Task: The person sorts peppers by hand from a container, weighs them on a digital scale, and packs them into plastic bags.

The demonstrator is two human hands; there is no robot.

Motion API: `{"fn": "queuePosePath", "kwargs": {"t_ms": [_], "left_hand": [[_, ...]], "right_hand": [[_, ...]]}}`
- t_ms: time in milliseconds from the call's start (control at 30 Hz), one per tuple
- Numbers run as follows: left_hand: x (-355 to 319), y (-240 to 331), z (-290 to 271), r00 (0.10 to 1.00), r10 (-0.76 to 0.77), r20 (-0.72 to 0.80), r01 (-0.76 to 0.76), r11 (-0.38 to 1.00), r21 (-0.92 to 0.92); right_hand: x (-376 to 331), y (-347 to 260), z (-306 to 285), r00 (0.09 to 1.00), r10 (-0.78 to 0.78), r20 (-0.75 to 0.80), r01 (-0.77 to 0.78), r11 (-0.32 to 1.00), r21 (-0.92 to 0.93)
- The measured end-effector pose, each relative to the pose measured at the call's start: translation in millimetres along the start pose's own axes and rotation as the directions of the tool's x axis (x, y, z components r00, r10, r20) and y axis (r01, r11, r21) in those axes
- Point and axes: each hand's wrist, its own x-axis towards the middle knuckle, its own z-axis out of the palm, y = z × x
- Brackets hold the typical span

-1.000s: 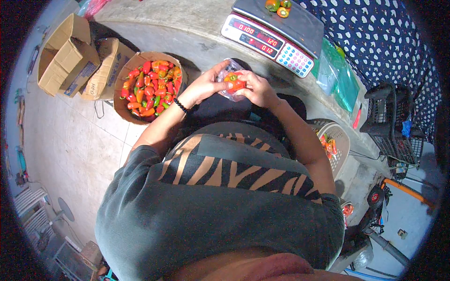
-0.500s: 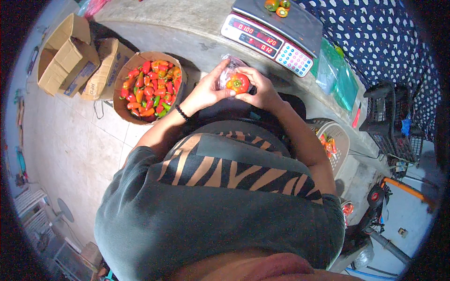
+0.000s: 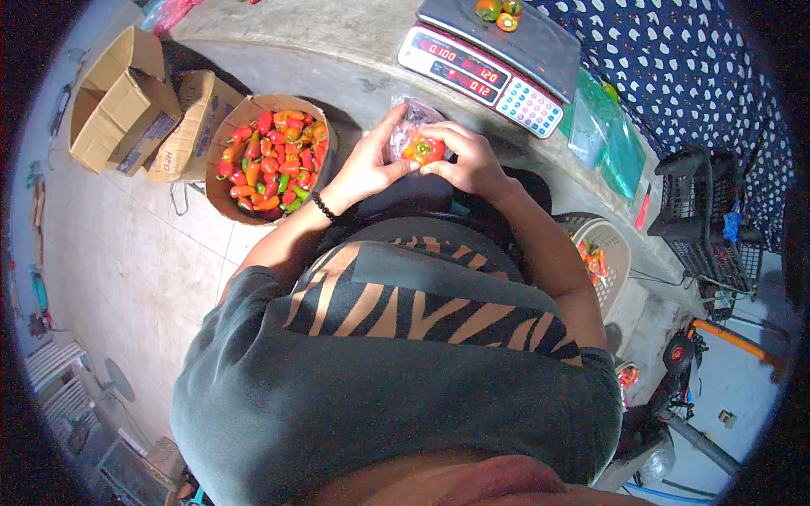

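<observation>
Holding a small orange-red pepper (image 3: 423,149) at the mouth of a clear plastic bag (image 3: 407,121), both hands meet over the concrete surface (image 3: 337,51). Left hand (image 3: 368,164) fingers pinch the bag's edge, right hand (image 3: 467,158) fingers curl around the pepper. Digital scale (image 3: 498,63) sits just beyond, box of peppers (image 3: 268,158) to the left.

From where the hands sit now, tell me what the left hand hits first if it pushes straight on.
Probably the clear plastic bag and orange-red pepper that the left hand already touches; beyond them, the right hand.
</observation>
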Motion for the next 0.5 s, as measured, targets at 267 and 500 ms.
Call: {"fn": "queuePosePath", "kwargs": {"t_ms": [267,500], "left_hand": [[10,1,-1,0.999,-0.025,0.04,0.036,0.947,-0.319],[29,7,-8,0.998,-0.052,-0.029,0.044,0.972,-0.231]], "right_hand": [[0,4,3,0.99,0.132,-0.056,-0.101,0.92,0.378],[19,2,-34,0.9,0.407,-0.157,0.084,0.192,0.978]]}}
